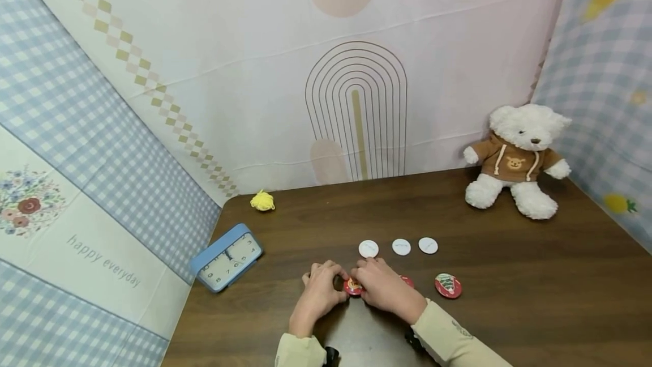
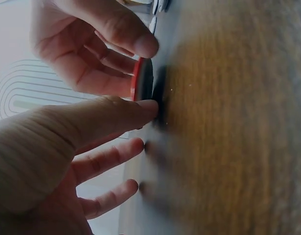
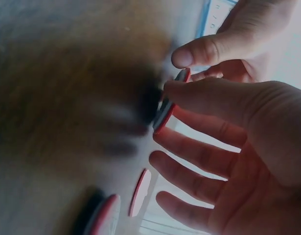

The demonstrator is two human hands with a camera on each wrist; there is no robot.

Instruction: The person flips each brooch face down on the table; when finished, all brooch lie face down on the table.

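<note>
A round red badge (image 1: 353,286) with a printed picture is held between both hands, low over the table. My left hand (image 1: 322,287) pinches its left edge, thumb on the near side. From the other side my right hand (image 1: 381,285) grips it between thumb and fingers. The left wrist view shows the badge (image 2: 142,80) on edge, red rim and dark back, with thumbs of both hands at it. In the right wrist view the badge (image 3: 171,102) stands tilted between the fingers. A second red badge (image 1: 407,281) lies partly hidden behind my right hand.
A red badge with a green tree (image 1: 448,286) lies to the right. Behind the hands sit a white disc (image 1: 369,248), another disc (image 1: 401,247) and a third disc (image 1: 428,245). A blue clock (image 1: 227,257), yellow yarn (image 1: 262,201) and white teddy bear (image 1: 517,160) stand farther out.
</note>
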